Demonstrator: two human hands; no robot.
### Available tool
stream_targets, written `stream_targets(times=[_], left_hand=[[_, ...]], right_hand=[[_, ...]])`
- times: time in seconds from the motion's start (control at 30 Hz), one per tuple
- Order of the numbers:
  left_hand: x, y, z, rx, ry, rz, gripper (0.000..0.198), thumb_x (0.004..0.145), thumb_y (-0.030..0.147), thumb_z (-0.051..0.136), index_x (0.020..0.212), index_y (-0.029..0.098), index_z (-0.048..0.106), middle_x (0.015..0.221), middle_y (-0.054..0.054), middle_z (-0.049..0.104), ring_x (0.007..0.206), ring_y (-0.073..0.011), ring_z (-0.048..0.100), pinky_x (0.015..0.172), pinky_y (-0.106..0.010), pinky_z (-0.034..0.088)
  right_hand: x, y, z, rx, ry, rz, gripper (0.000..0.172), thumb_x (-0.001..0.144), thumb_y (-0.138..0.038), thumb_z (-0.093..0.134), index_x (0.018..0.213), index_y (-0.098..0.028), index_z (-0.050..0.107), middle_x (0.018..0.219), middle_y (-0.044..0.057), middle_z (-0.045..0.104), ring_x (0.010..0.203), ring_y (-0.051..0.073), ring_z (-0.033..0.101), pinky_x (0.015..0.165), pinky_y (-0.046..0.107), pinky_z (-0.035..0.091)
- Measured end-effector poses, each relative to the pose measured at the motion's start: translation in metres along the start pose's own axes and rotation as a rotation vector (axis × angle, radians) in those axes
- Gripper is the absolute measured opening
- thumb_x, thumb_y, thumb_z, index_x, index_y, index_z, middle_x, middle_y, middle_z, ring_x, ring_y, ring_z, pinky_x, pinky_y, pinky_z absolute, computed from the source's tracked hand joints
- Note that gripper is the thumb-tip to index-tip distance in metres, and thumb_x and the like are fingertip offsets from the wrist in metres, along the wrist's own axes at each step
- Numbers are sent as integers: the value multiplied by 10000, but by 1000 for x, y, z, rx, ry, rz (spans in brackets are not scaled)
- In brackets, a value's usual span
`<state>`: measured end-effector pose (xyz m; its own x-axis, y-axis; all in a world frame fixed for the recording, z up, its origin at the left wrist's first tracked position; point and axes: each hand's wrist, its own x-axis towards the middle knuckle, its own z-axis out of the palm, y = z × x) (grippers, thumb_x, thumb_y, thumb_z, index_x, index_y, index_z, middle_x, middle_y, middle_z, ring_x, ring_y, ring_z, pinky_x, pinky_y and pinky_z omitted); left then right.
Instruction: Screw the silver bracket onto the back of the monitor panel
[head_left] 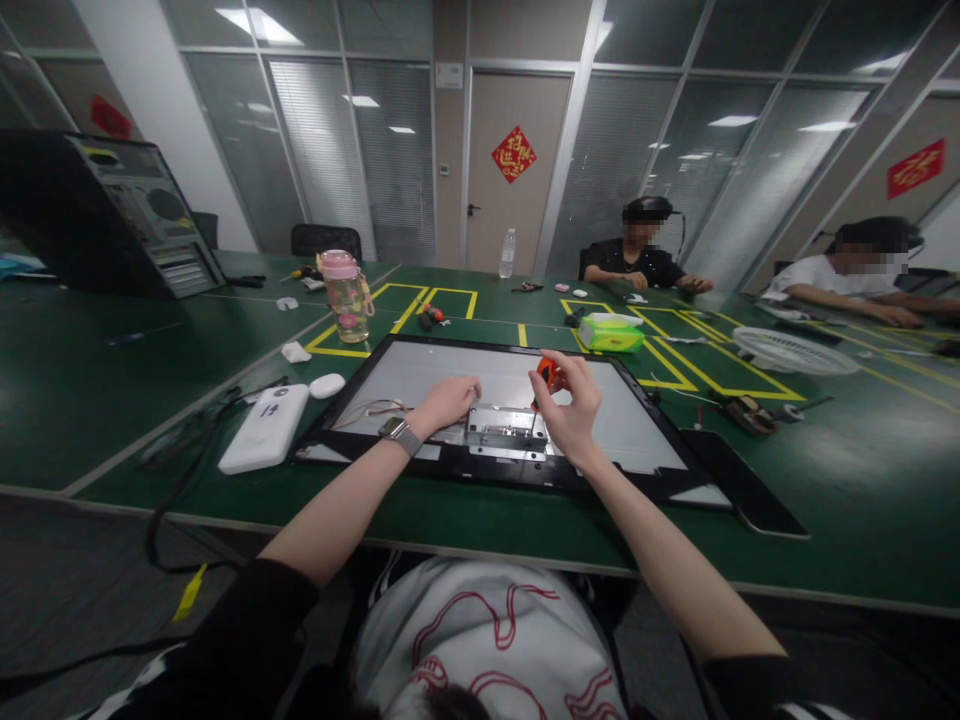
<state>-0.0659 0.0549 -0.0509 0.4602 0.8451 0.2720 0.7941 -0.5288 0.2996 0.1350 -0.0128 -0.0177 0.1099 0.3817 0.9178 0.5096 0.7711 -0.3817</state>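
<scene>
My right hand [574, 405] is closed round the orange and black handle of a screwdriver [546, 372]. The screwdriver stands nearly upright, its shaft reaching down to the right end of a silver metal bracket [506, 440]. That bracket lies on a large flat display panel [405, 375] with a black frame and pale back. My left hand [448, 402], with a watch at the wrist, rests at the bracket's left end. Its fingers are curled together, and whatever they pinch is too small to make out. Thin wires [379, 408] run beside it.
Left of the panel lie a white power bank [266, 430] and a white mouse [327, 385]. A black phone-like slab [750, 485] is at right. Beyond stand a pink-lidded bottle [347, 300], a green tissue pack [611, 332] and a computer case [105, 215]. Two people sit across.
</scene>
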Motion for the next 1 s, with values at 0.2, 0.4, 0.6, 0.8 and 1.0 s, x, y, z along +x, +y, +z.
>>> stream_targets(times=[0.2,0.4,0.6,0.8,1.0], left_hand=[[0,-1,0,-7,2,4,303,906,163,383,988,176,675,981,-77,708,897,-206,645,828,-305,496],[-1,4,-3,21,-16,-17,306,913,167,379,998,179,673,978,-78,709,905,-215,646,828,-316,496],[-1,4,-4,17,-15,-14,301,912,164,385,994,185,674,983,-70,710,902,-208,647,826,-309,500],[0,2,-3,0,-9,3,303,914,175,379,989,181,673,980,-71,709,902,-202,643,828,-302,498],[-2,3,-4,-2,-8,0,303,911,173,381,996,184,672,980,-70,709,897,-204,644,829,-307,497]], right_hand=[[5,6,0,253,-90,271,179,885,-263,527,1039,-237,615,862,26,612,756,165,574,682,307,483],[16,13,-2,645,-155,557,140,808,-361,667,885,-253,621,684,-33,537,596,123,501,538,244,429],[21,14,-5,804,-208,663,252,786,-430,686,954,-246,650,759,-6,610,694,139,565,650,275,468],[23,14,-5,890,-242,707,246,774,-463,693,879,-251,622,798,-3,624,690,136,568,663,276,469],[23,16,-7,779,-289,632,272,781,-473,670,922,-251,601,751,-11,565,660,137,535,608,268,461]])
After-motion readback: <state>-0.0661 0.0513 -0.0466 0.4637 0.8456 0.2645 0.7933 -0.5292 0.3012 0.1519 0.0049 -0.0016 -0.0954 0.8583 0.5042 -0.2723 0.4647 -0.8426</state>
